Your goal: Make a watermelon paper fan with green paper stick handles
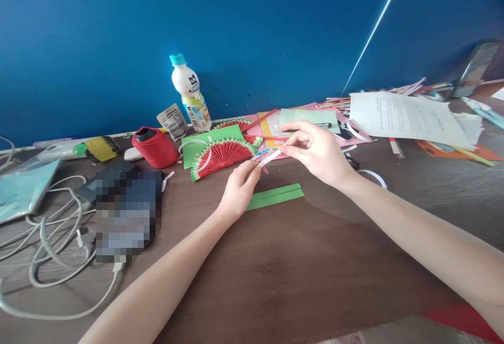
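My left hand [239, 189] pinches one end of a narrow white strip [269, 159], and my right hand [317, 152] grips the other end between thumb and finger. Whether the strip is tape or plain paper I cannot tell. Just below, a folded green paper strip [277, 197] lies on the table, its left end hidden by my left hand. Behind my left hand rests a pleated red paper fan [225, 156] with a green and white edge, partly over a green paper sheet [232, 133].
A bottle [191, 94] stands against the blue wall beside a red-wrapped roll [155, 147]. To the left lie a blurred-out phone [128, 218] and looping white cables [59, 249]. Printed paper [405, 118] and an orange sheet [452, 150] are at right. A white ring strip [374, 177] lies near my right wrist.
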The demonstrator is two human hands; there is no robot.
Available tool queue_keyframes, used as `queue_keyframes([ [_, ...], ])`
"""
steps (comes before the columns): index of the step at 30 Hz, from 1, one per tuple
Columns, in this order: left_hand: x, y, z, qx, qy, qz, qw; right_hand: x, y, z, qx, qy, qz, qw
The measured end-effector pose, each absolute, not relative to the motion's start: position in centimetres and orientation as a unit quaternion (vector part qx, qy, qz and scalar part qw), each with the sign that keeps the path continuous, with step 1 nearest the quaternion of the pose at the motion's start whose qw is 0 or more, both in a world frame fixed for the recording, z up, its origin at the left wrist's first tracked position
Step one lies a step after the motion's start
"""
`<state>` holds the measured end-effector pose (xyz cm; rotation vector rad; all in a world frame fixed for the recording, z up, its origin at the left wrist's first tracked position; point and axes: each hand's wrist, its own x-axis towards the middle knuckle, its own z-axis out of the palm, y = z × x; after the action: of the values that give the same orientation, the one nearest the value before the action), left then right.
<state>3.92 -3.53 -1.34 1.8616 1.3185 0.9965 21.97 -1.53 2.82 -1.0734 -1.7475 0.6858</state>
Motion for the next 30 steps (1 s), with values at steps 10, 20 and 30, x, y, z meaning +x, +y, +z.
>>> queue_keyframes([
  [10,4.0,-3.5,-1.2,0.726,0.502,0.353,0.310,22.7,-1.1,3.5,-0.463,-0.726,0.306,0.406],
  [20,4.2,-3.5,-1.1,0.733,0.515,0.331,0.296,24.2,-0.5,4.4,-0.475,-0.760,0.297,0.329],
  [30,4.3,-4.1,-1.0,0.763,0.518,0.348,0.168,25.3,0.0,4.8,-0.486,-0.776,0.351,0.196],
])
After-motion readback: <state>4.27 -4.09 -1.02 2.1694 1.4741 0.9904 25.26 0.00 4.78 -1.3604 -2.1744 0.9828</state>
